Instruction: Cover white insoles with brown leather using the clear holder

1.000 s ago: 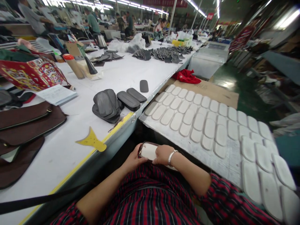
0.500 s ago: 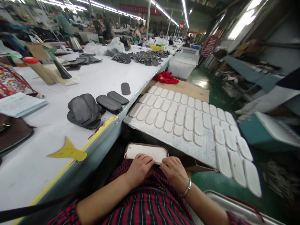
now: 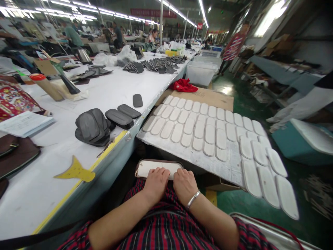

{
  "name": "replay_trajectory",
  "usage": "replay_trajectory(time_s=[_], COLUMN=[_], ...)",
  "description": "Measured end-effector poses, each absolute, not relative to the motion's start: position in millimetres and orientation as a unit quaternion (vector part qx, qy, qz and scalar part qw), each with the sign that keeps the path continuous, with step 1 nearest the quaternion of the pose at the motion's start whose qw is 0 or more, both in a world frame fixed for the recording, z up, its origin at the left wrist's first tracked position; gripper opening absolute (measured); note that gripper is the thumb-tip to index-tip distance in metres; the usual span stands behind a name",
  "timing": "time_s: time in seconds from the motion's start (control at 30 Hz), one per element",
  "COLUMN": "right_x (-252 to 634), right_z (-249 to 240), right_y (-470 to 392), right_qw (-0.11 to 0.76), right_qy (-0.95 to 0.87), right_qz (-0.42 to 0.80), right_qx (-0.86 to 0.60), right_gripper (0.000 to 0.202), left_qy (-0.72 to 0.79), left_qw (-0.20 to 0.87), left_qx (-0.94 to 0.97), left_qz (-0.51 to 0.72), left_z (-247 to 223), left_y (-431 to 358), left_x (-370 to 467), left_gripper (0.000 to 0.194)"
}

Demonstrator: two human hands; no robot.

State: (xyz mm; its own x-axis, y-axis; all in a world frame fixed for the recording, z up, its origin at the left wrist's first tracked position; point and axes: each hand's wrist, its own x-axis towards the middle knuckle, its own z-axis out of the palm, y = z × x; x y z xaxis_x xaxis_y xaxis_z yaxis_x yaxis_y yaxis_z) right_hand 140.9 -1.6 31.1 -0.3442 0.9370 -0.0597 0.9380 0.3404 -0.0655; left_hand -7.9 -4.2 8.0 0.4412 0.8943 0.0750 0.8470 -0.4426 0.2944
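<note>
A white oval pad with a brown rim point(image 3: 144, 168) lies across my lap, long side facing me. The fingers of my left hand point(image 3: 157, 182) are curled over its near edge around the middle. My right hand point(image 3: 185, 184) grips the near edge close to the right end, fingers bent and held together; a silver bracelet point(image 3: 193, 199) circles that wrist. Both thumbs are hidden. The two hands are a short gap apart. Many similar white oval pieces point(image 3: 199, 128) lie in rows on the grey board point(image 3: 234, 166) to the right.
On the white table point(image 3: 111, 92) at left are dark oval pieces point(image 3: 91, 125), a yellow fishtail-shaped template point(image 3: 75, 170) and a brown bag point(image 3: 18, 152). A red cloth point(image 3: 184, 85) lies behind the board. A teal bin point(image 3: 301, 139) stands at right, and a person point(image 3: 232, 48) stands farther back.
My right hand has shifted left along the near edge, closer to my left hand, and its wrist has turned. The view has moved slightly.
</note>
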Motion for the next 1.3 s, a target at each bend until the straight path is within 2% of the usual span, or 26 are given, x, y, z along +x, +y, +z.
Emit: replay_trajectory(time_s=[0.07,0.13,0.17,0.23,0.37,0.43,0.6,0.73,0.83,0.9,1.0,1.1,1.2,1.3], right_x=[149.4,163.0,169.8,179.8,180.9,177.6,177.3,172.9,163.0,158.2,153.5,138.5,105.4,68.2], right_z=[35.8,36.8,35.6,29.8,14.8,10.1,10.0,16.7,23.3,27.6,31.8,28.0,11.4,-11.0], right_y=[7.0,21.2,30.0,48.0,72.3,76.1,76.1,71.7,64.5,62.7,74.6,101.8,127.9,142.1], right_qw=[-0.024,-0.071,-0.091,-0.101,-0.026,-0.005,0.015,0.034,0.052,0.072,0.072,0.002,0.004,0.070], right_qy=[0.809,0.806,0.810,0.826,0.875,0.888,0.918,0.956,0.963,0.959,0.941,0.895,0.822,0.791], right_qz=[-0.050,-0.077,-0.092,-0.107,-0.097,-0.091,-0.071,-0.001,0.041,0.046,-0.017,-0.200,-0.389,-0.460], right_qx=[0.586,0.582,0.572,0.543,0.473,0.450,0.389,0.290,0.262,0.272,0.329,0.398,0.416,0.397], right_gripper=[0.007,0.023,0.028,0.030,0.014,0.018,0.018,0.015,0.013,0.012,0.015,0.022,0.039,0.052], left_qy=[0.520,0.517,0.516,0.510,0.481,0.478,0.486,0.485,0.473,0.464,0.475,0.536,0.557,0.547], left_qw=[0.077,0.058,0.060,0.090,0.165,0.182,0.188,0.157,0.127,0.155,0.264,0.322,0.385,0.413], left_qx=[0.840,0.835,0.832,0.830,0.845,0.848,0.845,0.852,0.865,0.866,0.826,0.740,0.699,0.700], left_qz=[0.137,0.180,0.197,0.207,0.163,0.139,0.121,0.117,0.110,0.108,0.151,0.246,0.230,0.199], left_z=[9.2,9.2,8.4,5.2,-3.3,-4.9,-2.4,-1.6,0.2,2.3,4.6,1.1,-8.0,-12.1], left_y=[1.9,12.7,19.9,36.0,61.1,65.7,62.2,54.8,49.9,50.2,56.9,63.8,66.5,67.5], left_x=[-13.5,-20.5,-22.8,-22.8,-10.4,-5.6,-5.1,-0.2,4.0,-1.8,-35.3,-89.3,-130.4,-140.6], left_gripper=[0.035,0.060,0.065,0.062,0.041,0.035,0.026,0.016,0.017,0.019,0.033,0.050,0.041,0.026])
